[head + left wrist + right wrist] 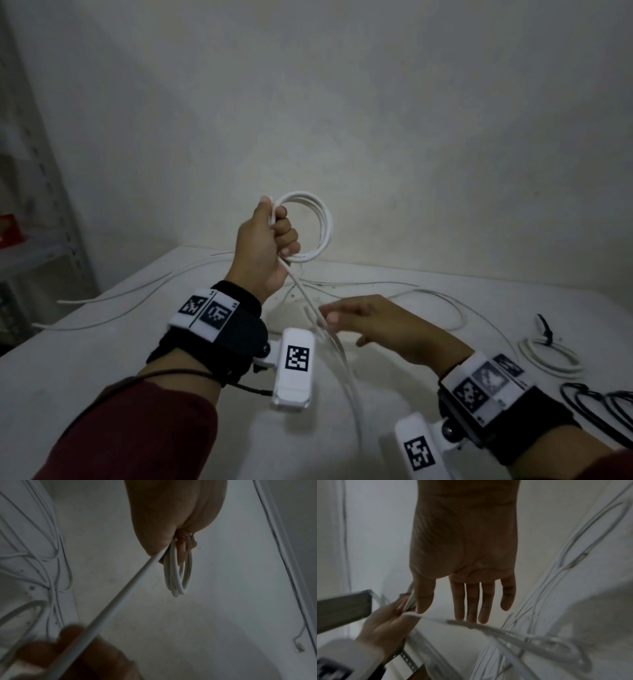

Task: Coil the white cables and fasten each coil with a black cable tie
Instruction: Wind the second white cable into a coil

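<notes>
White plastic covers the worktop, the largest thing below the grip, with loose cables spread over it and its far edge meeting the wall. Beyond the right hand, a finished coil with a black cable tie lies near the worktop's right edge. The left hand is raised and its grip is closed around the coil in progress, which keeps the loops together, I think. From this grip the free length runs down to the right hand, whose fingers are straight and only touch it, guiding it. Around the raised coil is free space for more turns.
</notes>
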